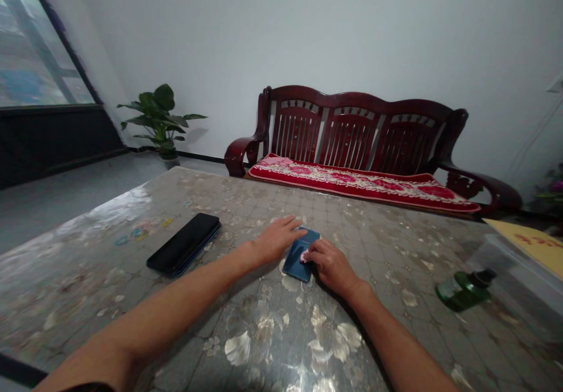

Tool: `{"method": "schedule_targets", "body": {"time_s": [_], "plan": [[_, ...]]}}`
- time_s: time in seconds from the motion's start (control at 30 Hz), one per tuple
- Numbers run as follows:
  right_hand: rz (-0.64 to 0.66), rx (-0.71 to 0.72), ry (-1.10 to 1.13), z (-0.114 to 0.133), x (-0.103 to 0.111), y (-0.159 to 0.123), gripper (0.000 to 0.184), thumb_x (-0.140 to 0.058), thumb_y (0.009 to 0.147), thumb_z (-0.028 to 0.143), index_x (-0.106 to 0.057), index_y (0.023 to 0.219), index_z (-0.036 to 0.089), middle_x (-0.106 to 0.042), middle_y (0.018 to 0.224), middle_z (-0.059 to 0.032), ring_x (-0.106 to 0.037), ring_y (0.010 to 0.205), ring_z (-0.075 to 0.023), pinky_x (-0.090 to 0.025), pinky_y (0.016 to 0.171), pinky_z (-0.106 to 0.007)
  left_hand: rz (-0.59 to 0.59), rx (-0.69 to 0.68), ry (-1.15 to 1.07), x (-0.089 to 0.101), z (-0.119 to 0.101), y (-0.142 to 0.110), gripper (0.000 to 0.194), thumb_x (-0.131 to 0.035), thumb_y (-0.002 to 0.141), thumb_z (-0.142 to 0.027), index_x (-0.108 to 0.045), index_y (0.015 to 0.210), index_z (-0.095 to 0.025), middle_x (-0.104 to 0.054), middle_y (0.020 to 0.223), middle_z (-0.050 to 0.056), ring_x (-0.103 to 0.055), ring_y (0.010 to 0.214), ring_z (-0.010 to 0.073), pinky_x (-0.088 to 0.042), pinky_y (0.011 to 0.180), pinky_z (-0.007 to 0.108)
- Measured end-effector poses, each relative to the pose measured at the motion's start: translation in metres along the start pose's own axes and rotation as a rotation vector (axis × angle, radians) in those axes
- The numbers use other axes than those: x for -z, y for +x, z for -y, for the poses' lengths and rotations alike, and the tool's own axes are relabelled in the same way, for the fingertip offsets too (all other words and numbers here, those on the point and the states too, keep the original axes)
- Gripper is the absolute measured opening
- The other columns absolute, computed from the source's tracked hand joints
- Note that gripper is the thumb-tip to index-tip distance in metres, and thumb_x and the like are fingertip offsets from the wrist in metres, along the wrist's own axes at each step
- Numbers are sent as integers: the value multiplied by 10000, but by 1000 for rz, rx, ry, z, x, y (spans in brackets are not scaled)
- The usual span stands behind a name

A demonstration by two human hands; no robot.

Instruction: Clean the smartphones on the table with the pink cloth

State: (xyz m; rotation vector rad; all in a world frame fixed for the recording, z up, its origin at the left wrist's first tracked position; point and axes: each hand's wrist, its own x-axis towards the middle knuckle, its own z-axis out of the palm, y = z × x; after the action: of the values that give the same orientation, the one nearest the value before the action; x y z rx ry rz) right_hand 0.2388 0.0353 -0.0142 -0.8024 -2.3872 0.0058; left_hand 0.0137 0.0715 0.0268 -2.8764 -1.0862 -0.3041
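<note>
A blue smartphone [299,268] lies flat on the patterned tabletop [246,321] in front of me. At its upper left edge rests my left hand [280,237], fingers stretched out and touching the phone. My right hand [329,263] is closed in a pinch on a small pinkish-white wad [304,255], perhaps tissue or cloth, pressed to the phone's surface. Left of my forearm sits a stack of dark phones [185,244], the top one black.
Small coloured rubber bands [139,232] lie on the table's left. To the right are a green bottle [461,291] with a black top and a clear plastic box [519,269] under a yellow sheet [530,242]. Behind the table stand a wooden bench [347,128] and a potted plant [160,119].
</note>
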Motion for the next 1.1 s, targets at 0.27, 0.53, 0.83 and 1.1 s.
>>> {"method": "schedule_targets", "body": {"time_s": [0.27,0.53,0.83,1.1], "plan": [[42,116,83,3,6,-4,284,-513,825,24,-712,896,214,-645,882,-54,-560,868,-201,-440,765,-318,254,-295,145,-16,14,49,567,-645,880,-106,-506,1380,-335,-384,1581,118,-432,1407,310,-440,1048,496],[-64,-87,-60,-6,4,-6,324,-547,789,-28,-717,932,209,-645,888,-60,-541,837,-203,-430,739,-298,388,-208,161,5,11,51,825,-882,610,-231,-506,1342,-282,-352,1579,163,-338,1434,376,-342,1105,565],[-149,-211,-53,-8,4,-8,402,-490,773,-66,-733,921,217,-642,866,-54,-557,853,-198,-458,754,-285,419,31,87,15,25,14,661,-840,581,-404,-596,1152,-178,-604,1228,151,-551,1155,344,-472,949,427],[-66,-177,-121,2,4,-9,360,-500,797,-48,-733,887,210,-633,860,-58,-551,835,-193,-458,758,-291,303,20,-189,3,37,-16,648,-789,722,-395,-552,1283,-175,-590,1225,100,-584,1140,264,-463,960,312]]}}
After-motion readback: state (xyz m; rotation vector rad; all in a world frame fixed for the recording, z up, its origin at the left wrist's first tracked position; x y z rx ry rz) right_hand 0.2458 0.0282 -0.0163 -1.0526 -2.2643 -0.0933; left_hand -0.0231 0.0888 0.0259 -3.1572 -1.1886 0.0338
